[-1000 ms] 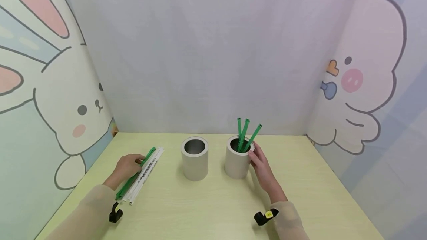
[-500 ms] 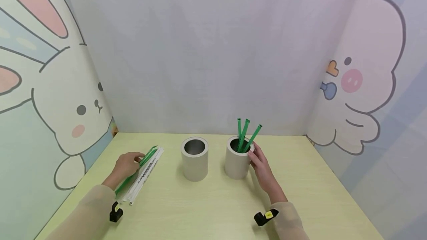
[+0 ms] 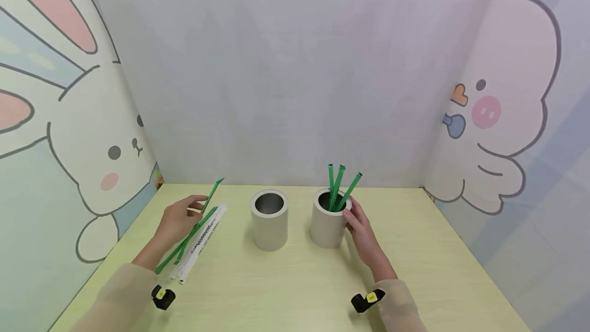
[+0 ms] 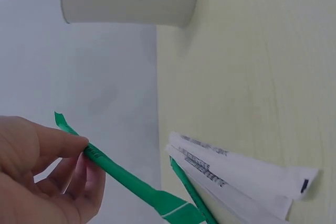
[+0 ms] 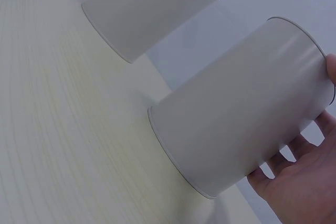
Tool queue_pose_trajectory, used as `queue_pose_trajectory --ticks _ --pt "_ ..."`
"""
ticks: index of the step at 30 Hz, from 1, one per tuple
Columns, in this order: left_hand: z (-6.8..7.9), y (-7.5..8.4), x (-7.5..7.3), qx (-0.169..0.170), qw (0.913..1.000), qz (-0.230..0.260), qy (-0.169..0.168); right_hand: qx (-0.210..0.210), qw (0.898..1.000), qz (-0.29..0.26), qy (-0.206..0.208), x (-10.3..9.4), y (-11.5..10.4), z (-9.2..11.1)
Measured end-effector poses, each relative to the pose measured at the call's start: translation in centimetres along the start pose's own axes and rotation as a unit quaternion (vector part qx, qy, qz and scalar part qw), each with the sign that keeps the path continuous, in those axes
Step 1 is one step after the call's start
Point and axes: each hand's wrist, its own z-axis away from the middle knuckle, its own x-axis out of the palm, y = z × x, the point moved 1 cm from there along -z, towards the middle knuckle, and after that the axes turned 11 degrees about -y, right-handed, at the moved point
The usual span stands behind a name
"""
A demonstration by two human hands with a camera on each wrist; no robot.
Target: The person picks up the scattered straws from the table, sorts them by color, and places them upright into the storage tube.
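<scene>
My left hand pinches a straw in a green wrapper between thumb and index finger, tilted above the pile, its far end pointing up. Below it on the table lie more green-wrapped straws, crossing each other, beside white paper-wrapped straws with dark print. My right hand holds the right-hand pale grey cup from its right side, thumb at the rim and fingers along the wall. Several green-wrapped straws stand leaning in that cup.
A second grey cup stands upright between the pile and the held cup, its dark inside visible. Behind the table hangs a plain pale cloth, with cartoon-printed cloths at both sides. Each wrist wears a small black camera.
My left hand has picked one green-wrapped straw out of the pile and raised it slightly. The green straws left there have shifted and now cross. My right hand has stayed put.
</scene>
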Motion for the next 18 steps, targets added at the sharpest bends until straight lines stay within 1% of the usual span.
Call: queue_pose_trajectory --ticks 4,8,12,18 --pt "0.7 2.1 -0.1 0.008 0.9995 0.028 0.008 -0.002 1.0 -0.005 0.0 -0.1 0.1 0.0" --pt "1.4 3.9 0.1 0.026 0.9978 0.061 0.003 -0.002 1.0 -0.005 0.001 -0.1 0.1 0.0" --pt "2.1 5.6 0.9 0.039 0.9942 0.099 -0.014 -0.002 1.0 -0.004 0.002 -0.1 0.1 0.0" --pt "2.6 8.3 2.3 0.056 0.9852 0.159 -0.031 -0.001 1.0 -0.005 0.003 -0.1 0.1 0.0"
